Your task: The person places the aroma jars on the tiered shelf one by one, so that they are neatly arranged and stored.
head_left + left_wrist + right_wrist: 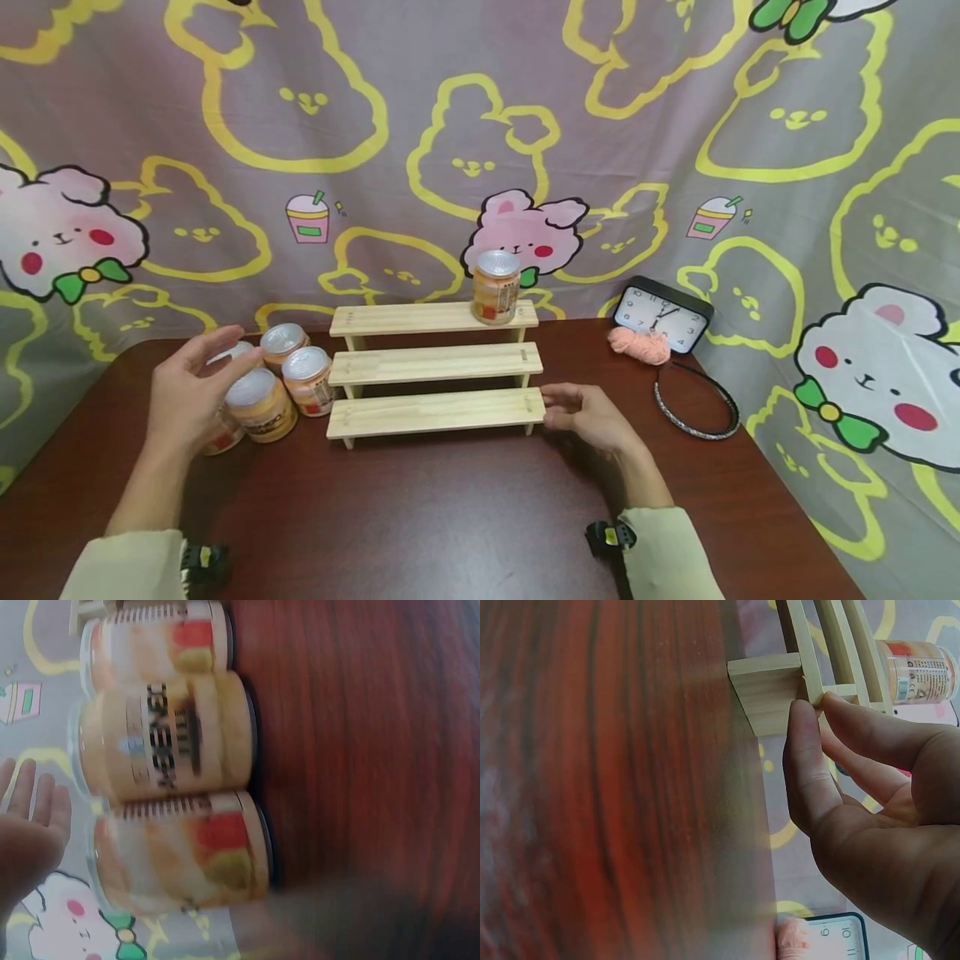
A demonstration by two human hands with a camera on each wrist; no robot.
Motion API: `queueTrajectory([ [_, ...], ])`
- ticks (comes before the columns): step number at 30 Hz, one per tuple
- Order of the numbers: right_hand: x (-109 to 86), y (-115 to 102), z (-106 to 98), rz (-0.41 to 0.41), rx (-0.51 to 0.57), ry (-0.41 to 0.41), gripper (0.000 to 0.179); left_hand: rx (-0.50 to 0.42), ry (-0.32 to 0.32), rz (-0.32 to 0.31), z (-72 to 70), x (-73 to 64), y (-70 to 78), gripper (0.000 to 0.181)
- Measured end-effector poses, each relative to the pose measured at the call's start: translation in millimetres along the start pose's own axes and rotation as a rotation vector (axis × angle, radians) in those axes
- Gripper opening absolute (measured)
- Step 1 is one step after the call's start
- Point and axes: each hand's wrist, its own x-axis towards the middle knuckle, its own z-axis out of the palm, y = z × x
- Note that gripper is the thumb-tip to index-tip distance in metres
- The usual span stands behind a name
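While pinching wooden stand at four o'clock with right hand, probably for steadiness, holds left hand loose-fingered near jars at nine.

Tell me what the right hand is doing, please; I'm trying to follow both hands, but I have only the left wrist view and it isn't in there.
Observer: The right hand pinches the right end of the wooden stand's lowest board.
Operator: Thanks. Is anything standing on the boards?
Observer: Yes, one jar stands on the top board, near its right end.
Operator: And what is out past the right hand, toward the curtain?
Observer: A black-framed clock, with a ball of pink yarn in front of it.
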Motion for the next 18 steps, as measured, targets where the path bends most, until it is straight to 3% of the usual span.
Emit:
queueTrajectory([
  [18, -1.8, -2, 0, 0.013, 0.001, 0.007, 0.046, -0.016, 0.182, -0.157, -46.7, -2.0, -37.9, 0.055],
])
